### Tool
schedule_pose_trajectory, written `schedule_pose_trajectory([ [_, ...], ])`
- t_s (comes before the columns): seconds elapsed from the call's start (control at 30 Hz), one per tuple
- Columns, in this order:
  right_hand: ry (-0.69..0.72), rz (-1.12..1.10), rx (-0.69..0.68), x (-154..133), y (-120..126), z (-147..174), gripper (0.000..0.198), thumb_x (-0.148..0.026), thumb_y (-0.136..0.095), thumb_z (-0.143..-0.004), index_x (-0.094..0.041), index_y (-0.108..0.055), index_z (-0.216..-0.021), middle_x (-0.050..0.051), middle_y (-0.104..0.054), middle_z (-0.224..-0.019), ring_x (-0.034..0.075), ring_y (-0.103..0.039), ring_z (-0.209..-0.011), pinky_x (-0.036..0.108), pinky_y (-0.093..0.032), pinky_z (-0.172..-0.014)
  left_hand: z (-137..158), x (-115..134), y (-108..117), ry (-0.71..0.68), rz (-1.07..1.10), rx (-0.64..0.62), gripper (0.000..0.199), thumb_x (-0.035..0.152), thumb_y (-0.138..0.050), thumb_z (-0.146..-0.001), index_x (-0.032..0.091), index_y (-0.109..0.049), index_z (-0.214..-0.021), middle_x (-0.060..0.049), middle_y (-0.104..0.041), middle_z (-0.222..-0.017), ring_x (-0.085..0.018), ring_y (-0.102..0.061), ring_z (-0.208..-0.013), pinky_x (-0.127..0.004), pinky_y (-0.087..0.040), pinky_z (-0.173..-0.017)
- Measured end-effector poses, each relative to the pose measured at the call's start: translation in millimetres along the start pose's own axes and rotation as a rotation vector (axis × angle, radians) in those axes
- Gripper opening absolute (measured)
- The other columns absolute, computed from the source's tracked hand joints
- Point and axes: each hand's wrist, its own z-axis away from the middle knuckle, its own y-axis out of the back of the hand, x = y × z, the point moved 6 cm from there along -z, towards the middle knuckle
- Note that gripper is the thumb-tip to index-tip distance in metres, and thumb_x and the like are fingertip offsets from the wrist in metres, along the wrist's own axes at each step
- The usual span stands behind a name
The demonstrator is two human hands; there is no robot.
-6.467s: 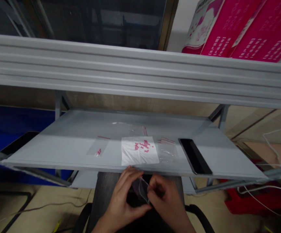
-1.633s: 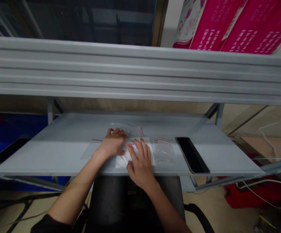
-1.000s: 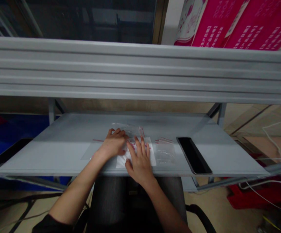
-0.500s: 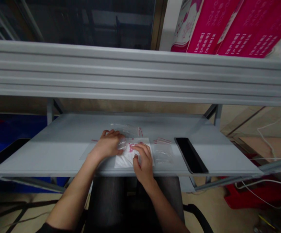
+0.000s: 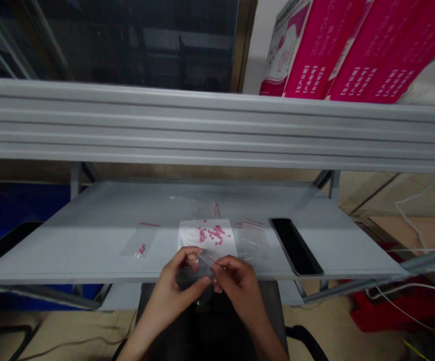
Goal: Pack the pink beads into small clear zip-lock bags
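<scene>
At the front edge of the shelf, my left hand (image 5: 179, 281) pinches one side of a small clear zip bag (image 5: 205, 260). The fingers of my right hand (image 5: 236, 283) are closed on the bag's other side, near its zip strip. What is inside this bag I cannot make out. Just beyond my hands lies a white sheet (image 5: 187, 231) with many small round pink pieces (image 5: 217, 233) scattered over it. To the left, another clear zip bag (image 5: 145, 235) lies flat with several pink pieces in its lower corner.
More clear zip bags (image 5: 253, 238) lie right of the sheet, and another clear bag (image 5: 198, 206) lies behind it. A black phone-like slab (image 5: 296, 245) rests further right. Grey ribbed rails (image 5: 202, 130) cross above the shelf (image 5: 100, 215); pink boxes (image 5: 307, 60) stand on top.
Both hands have drawn back from the sheet to the shelf's front edge, holding a clear zip bag between them. The sheet's pink pieces and the left bag are now uncovered.
</scene>
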Motion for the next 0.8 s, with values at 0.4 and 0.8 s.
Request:
schedule_pose_trajectory([
  [0.4,0.125,0.307,-0.02,-18,13,15,0.016,-0.027,-0.059,-0.078,-0.017,-0.061,-0.066,0.0,-0.059,-0.056,0.013,-0.056,-0.053,0.022,-0.043,-0.051,8,10,1,-0.007,0.078,0.008,0.012,0.024,-0.056,-0.082,0.019,-0.058,-0.072,0.002,-0.057,-0.068,-0.015,-0.056,-0.068,-0.023,-0.044,-0.064],
  [0.8,0.296,0.464,-0.068,-42,22,23,0.021,-0.02,-0.06,-0.087,-0.019,-0.063,-0.066,-0.001,-0.063,-0.064,0.013,-0.06,-0.063,0.022,-0.042,-0.06,14,26,14,-0.148,0.011,0.036,0.027,0.023,-0.061,-0.085,0.018,-0.053,-0.059,0.002,-0.053,-0.06,-0.013,-0.054,-0.061,-0.025,-0.041,-0.06],
])
